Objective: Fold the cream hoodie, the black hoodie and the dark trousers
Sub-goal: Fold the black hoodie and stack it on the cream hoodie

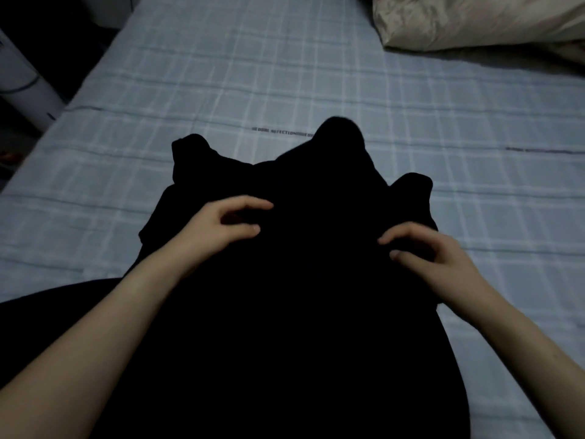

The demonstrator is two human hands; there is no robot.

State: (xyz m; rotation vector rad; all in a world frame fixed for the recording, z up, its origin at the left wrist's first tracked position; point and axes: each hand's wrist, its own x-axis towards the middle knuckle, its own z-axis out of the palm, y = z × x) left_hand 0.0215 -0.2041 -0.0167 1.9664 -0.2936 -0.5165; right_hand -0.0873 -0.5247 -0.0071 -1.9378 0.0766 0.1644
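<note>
The black hoodie [304,191] lies spread on the bed in front of me, hood pointing away, its sleeves bunched at both shoulders. My left hand [221,221] rests on the cloth at the left shoulder, fingers curled and thumb close to them, pinching the fabric. At the right shoulder, my right hand [424,251] does the same, fingers bent with the thumb against the cloth. The lower part of the garment is too dark to make out. Neither the cream hoodie nor the dark trousers can be picked out.
The bed has a pale blue checked sheet [285,68]. A cream pillow [481,20] lies at the far right corner. A white cylindrical object [22,90] stands on the floor beyond the bed's left edge.
</note>
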